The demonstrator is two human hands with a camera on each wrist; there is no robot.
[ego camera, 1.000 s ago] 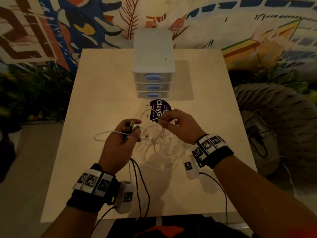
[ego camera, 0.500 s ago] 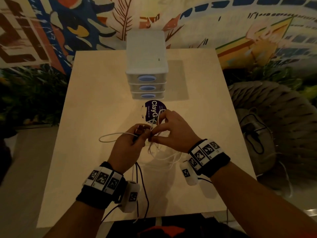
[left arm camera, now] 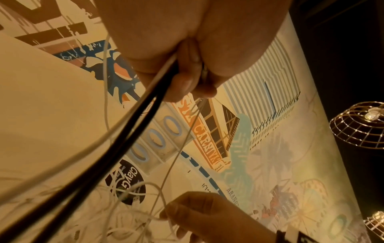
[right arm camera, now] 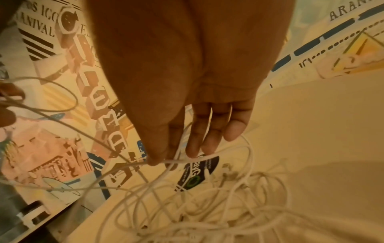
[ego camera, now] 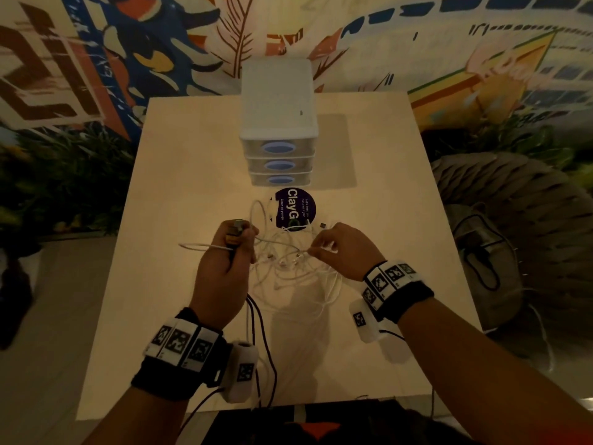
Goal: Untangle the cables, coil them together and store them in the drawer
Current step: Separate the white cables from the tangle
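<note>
A tangle of white cables [ego camera: 295, 268] [right arm camera: 207, 205] lies on the pale table [ego camera: 192, 175] between my hands. My left hand [ego camera: 231, 248] is a fist round a bundle: black cables [ego camera: 260, 332] [left arm camera: 116, 134] hang from it, a white cable sticks out leftward, and plug ends [ego camera: 238, 225] poke out on top. My right hand [ego camera: 324, 248] pinches one white strand [right arm camera: 180, 161] between thumb and fingers, stretched toward the left hand. The white three-drawer unit [ego camera: 278, 130] stands at the back, all drawers closed.
A round dark "ClayGo" sticker [ego camera: 295, 208] lies just in front of the drawers. A woven chair with a bag [ego camera: 487, 261] stands to the right of the table. A painted mural wall [ego camera: 449, 43] rises behind.
The hands, close together half a second ago, have drawn apart. The right hand has moved to the right, pulling a white strand out of the tangle; the left keeps its bundle.
</note>
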